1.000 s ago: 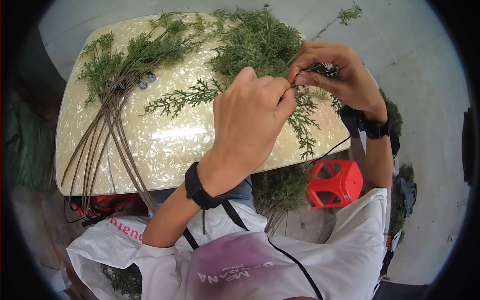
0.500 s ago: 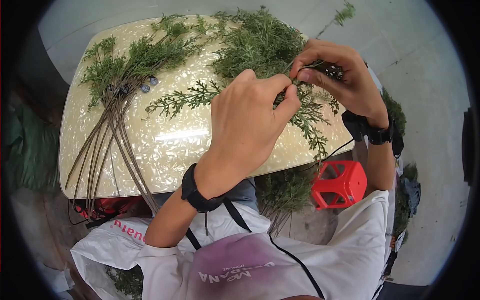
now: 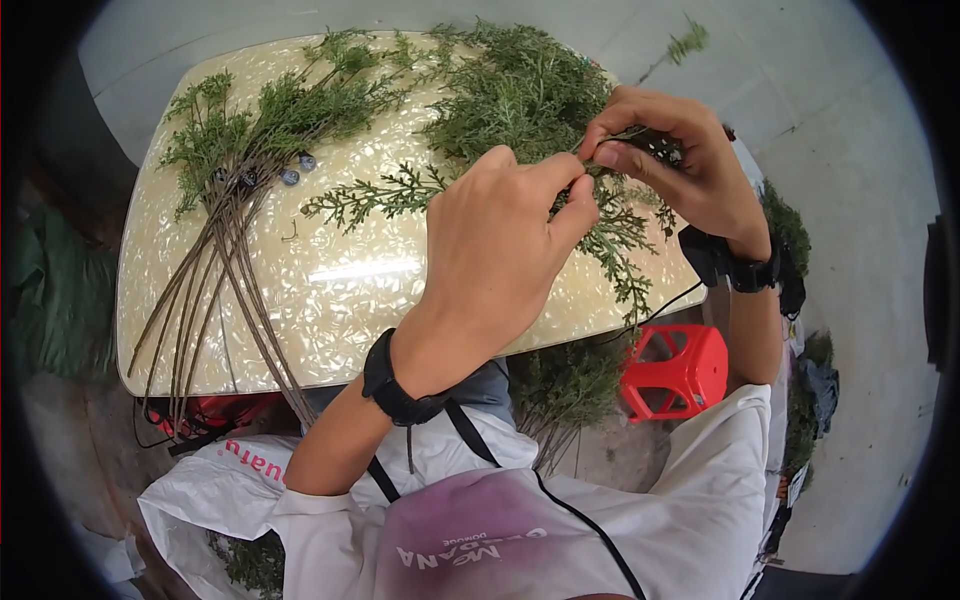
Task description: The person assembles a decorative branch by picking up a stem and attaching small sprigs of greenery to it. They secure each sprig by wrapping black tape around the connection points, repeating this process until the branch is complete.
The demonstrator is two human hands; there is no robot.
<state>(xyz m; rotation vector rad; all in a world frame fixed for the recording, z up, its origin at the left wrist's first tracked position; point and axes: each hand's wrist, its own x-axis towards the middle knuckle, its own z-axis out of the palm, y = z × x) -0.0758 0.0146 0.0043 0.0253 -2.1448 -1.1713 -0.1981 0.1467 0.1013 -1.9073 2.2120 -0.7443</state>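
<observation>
Over the right part of the table, both hands meet at a green cypress-like sprig (image 3: 622, 262). My left hand (image 3: 490, 245), back upward, pinches it between thumb and forefinger. My right hand (image 3: 695, 165) is curled, with thumb and fingertips closed on the same spot. The exact joint is partly hidden by the fingers. A leafy shoot (image 3: 375, 197) sticks out left from under my left hand. Beyond the right hand a thin stem with a blurred leafy tip (image 3: 690, 42) shows; I cannot tell what it joins. Behind the hands lies a heap of green sprigs (image 3: 510, 95).
On the left of the pale, glossy table (image 3: 340, 325) lies a bundle of long-stemmed branches (image 3: 232, 255) beside dark blue berries (image 3: 290, 177). A red stool (image 3: 695, 365) and more branches (image 3: 565, 385) are below the near edge. A white plastic bag (image 3: 195, 500) sits lower left.
Both hands keep the same pinch, with only a tiny shift. The blurred leafy tip beyond the right hand has dropped slightly.
</observation>
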